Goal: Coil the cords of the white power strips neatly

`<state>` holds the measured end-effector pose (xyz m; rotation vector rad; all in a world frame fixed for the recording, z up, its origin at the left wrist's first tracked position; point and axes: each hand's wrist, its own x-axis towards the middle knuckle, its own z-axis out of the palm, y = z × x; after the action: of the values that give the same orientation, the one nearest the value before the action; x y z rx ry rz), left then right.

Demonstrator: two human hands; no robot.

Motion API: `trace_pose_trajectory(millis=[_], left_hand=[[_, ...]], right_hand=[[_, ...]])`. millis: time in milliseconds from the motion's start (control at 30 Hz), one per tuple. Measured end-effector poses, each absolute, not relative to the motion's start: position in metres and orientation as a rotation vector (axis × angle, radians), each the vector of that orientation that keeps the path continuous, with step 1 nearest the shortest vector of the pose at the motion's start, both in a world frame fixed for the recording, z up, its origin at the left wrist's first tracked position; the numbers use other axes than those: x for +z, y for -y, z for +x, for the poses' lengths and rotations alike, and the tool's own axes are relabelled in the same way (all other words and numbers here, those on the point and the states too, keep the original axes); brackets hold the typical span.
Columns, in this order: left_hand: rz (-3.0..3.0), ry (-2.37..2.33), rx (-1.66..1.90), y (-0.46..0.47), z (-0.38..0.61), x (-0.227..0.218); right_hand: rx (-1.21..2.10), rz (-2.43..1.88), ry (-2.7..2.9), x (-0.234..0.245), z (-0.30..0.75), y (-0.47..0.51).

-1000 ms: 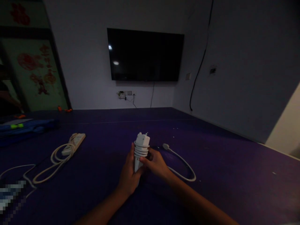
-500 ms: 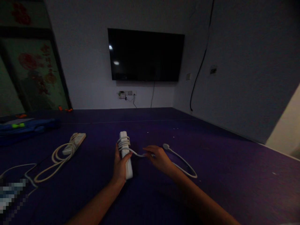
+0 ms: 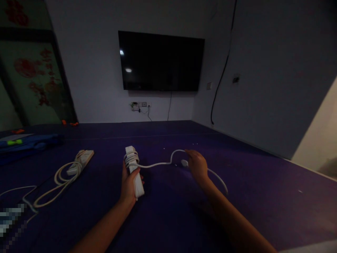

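A white power strip (image 3: 138,185) stands tilted in my left hand (image 3: 129,186), whose fingers are wrapped round its lower half. Several turns of its white cord (image 3: 155,164) circle the upper part of the strip. From there the cord runs right, bends upward and reaches my right hand (image 3: 198,165), which pinches it. Past that hand the cord curves down over the purple floor. The plug (image 3: 184,163) lies just left of my right hand, partly behind it.
Another power strip (image 3: 81,162) with a loosely coiled cream cord lies on the purple floor (image 3: 163,218) at left. Blue cloth (image 3: 39,142) lies farther back. A television (image 3: 162,61) hangs on the far wall above sockets (image 3: 142,104). A dark cable hangs on the right wall.
My right hand has moved right and slightly up, drawing out a longer stretch of cord. My left hand and the power strip have shifted a little left in view, the strip leaning more.
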<state>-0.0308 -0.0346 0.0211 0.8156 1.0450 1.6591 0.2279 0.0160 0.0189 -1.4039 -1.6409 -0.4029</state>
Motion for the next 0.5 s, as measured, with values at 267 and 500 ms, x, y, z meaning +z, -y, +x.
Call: trace_pose_trajectory(millis=[267,500], left_hand=[[0.846,-1.038,1.632,0.035,-0.026,0.018],[0.906,-0.831,1.316,0.048,-0.014,0.017]], right_hand=[[-0.734,-1.487,1.26,0.022,0.266,-0.019],[-0.609,-1.631,1.397,-0.002,0.28,-0.033]])
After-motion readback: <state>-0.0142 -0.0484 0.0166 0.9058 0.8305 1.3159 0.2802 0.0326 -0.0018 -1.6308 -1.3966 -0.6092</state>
